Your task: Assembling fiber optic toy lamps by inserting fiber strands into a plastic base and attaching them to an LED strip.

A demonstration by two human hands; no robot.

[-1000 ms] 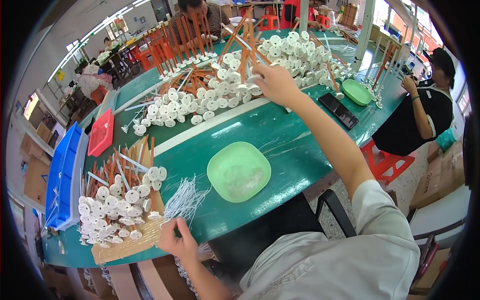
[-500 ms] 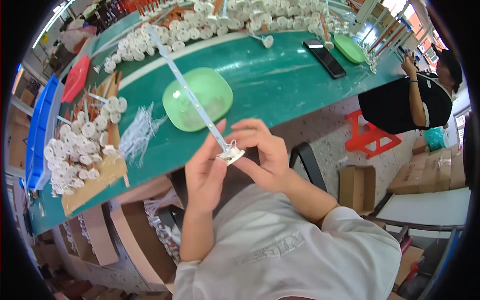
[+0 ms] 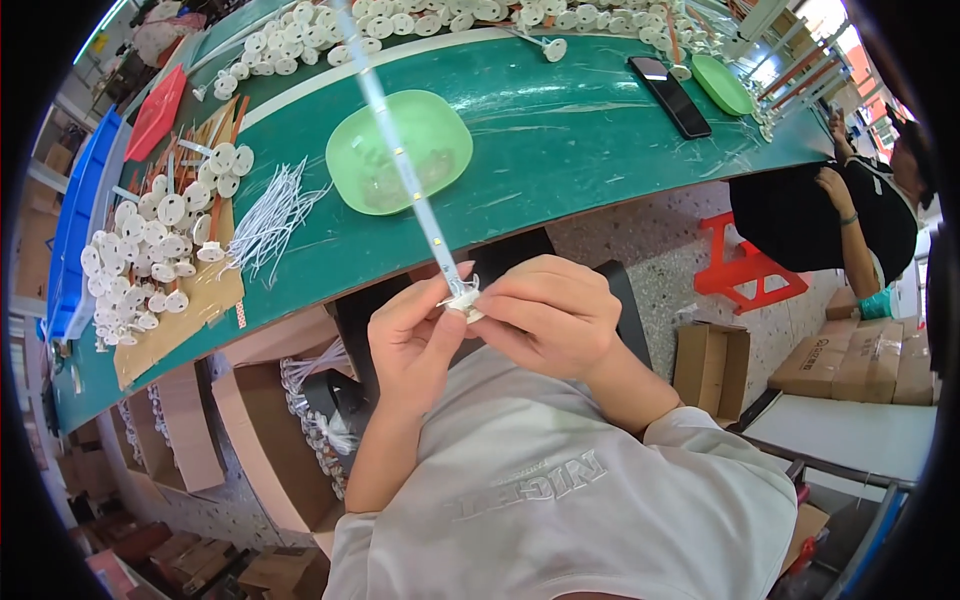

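A long green counter (image 3: pixel 600 130) carries a pale green bowl (image 3: pixel 400 150), a bundle of white wires (image 3: pixel 270 215) and a heap of white discs (image 3: pixel 150 250) on cardboard. Below its near edge, the left hand (image 3: pixel 415 340) and right hand (image 3: pixel 545 320) meet close to the person's chest. The fingers of both pinch a small white piece (image 3: pixel 463 300) at the lower end of a thin clear strip (image 3: pixel 400 160), which slants up across the bowl.

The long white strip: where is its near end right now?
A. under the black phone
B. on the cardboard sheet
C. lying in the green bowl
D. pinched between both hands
D: the left hand and right hand pinch the strip at its near end.
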